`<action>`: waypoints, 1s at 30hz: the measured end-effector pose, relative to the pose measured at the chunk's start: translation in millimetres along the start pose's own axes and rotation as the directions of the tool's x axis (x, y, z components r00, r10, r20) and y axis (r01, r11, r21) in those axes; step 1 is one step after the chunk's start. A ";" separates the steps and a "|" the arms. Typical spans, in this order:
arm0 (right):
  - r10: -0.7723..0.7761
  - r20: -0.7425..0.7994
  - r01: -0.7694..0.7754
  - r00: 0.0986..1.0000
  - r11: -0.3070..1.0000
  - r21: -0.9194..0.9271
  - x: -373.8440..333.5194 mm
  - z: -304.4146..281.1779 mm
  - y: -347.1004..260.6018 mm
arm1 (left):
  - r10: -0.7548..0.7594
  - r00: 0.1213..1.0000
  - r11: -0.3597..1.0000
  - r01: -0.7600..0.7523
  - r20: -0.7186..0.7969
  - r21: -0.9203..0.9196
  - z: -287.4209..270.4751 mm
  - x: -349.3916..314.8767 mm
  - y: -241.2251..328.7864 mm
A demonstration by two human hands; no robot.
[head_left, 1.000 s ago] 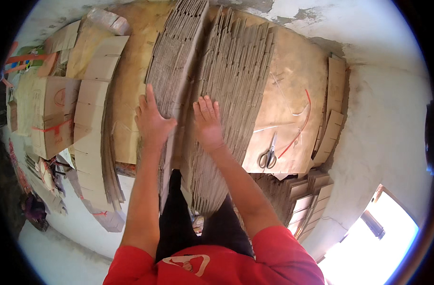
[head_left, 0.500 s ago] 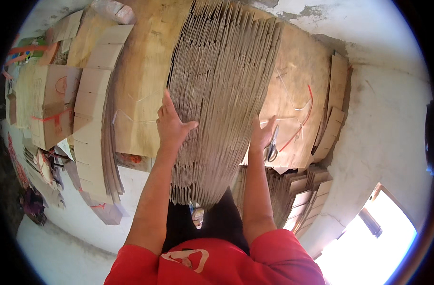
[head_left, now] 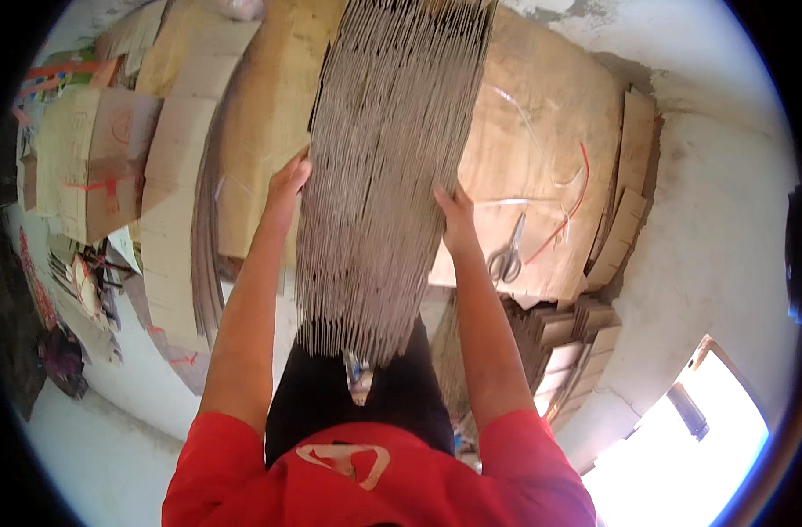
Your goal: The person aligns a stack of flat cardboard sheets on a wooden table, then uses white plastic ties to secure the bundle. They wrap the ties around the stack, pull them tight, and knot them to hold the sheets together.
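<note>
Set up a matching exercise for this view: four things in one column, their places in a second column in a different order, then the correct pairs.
Things:
1. left hand
2. right hand
3. scissors
4. stack of cardboard sheets

Places:
A. lying on the flat brown cardboard, right of the stack
B. pressed against the stack's right edge
C. held edge-on between both hands
D. pressed against the stack's left edge

Pairs: 1-D, 2-B, 3-A, 4-C

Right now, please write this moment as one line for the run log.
left hand: grips stack's left edge | right hand: grips right edge | cardboard sheet stack: held between hands | scissors: on cardboard, right
</note>
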State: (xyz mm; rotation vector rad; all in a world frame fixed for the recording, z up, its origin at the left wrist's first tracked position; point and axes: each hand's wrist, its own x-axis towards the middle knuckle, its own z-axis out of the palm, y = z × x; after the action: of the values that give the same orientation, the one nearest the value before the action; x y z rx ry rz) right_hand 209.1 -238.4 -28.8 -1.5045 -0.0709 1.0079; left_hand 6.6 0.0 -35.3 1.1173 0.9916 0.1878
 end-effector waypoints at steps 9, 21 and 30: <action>0.201 0.046 -0.187 0.979 0.771 0.608 19.8 -10.2 48.5 | -0.050 0.997 0.987 0.040 -0.063 -0.154 12.3 24.4 -35.3; 0.239 -0.012 -0.168 0.971 0.716 0.678 -69.2 11.8 77.1 | -0.137 0.977 0.988 0.146 -0.165 0.046 -2.2 -50.5 -19.9; -0.087 -0.039 0.096 0.995 0.905 0.414 121.8 -25.8 -56.3 | 0.089 0.993 0.996 -0.091 -0.081 -0.020 41.6 84.4 97.3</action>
State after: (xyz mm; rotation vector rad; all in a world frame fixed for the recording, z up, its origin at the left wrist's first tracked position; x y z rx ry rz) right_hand 327.8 -174.5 -50.7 -1.1091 0.0834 0.8669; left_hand 118.9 67.3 -0.7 1.1408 1.0083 0.3188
